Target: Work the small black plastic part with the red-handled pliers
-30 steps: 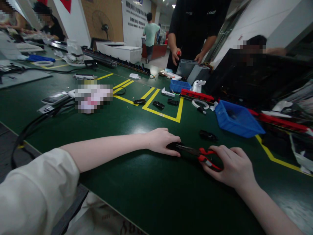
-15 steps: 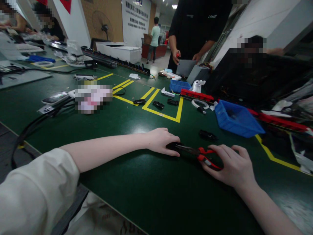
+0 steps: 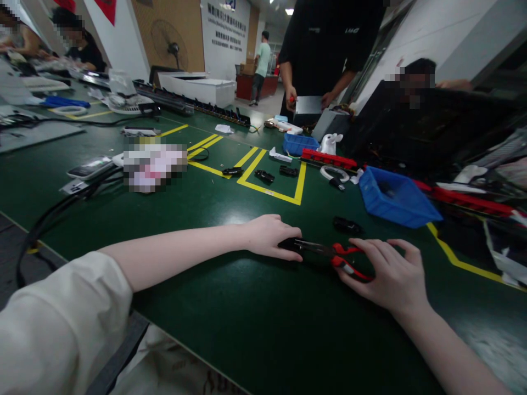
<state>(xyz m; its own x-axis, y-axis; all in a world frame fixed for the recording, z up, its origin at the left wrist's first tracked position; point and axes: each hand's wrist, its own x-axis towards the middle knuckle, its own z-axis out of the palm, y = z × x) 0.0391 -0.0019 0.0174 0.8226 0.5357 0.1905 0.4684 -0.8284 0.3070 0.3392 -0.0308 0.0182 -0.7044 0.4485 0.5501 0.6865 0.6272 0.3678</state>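
The left hand's (image 3: pixel 269 237) fingers pinch a small black part (image 3: pixel 289 244) above the bench (image 3: pixel 255 340), at nine o'clock from the right hand (image 3: pixel 397 277), whose fingers grip red-handled pliers (image 3: pixel 336 249) lying roughly nine-to-three, tips at the part. From the handles, a loose black piece (image 3: pixel 347 225) lies at twelve, a blue bin (image 3: pixel 405 213) at one; neither stands between the hands.

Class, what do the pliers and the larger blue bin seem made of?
Long-nose pliers: nose probably steel, by its dull grey sheen; red handles likely smooth plastic or rubber, evenly coloured. Larger blue bin: probably matte plastic, by its uniform colour.
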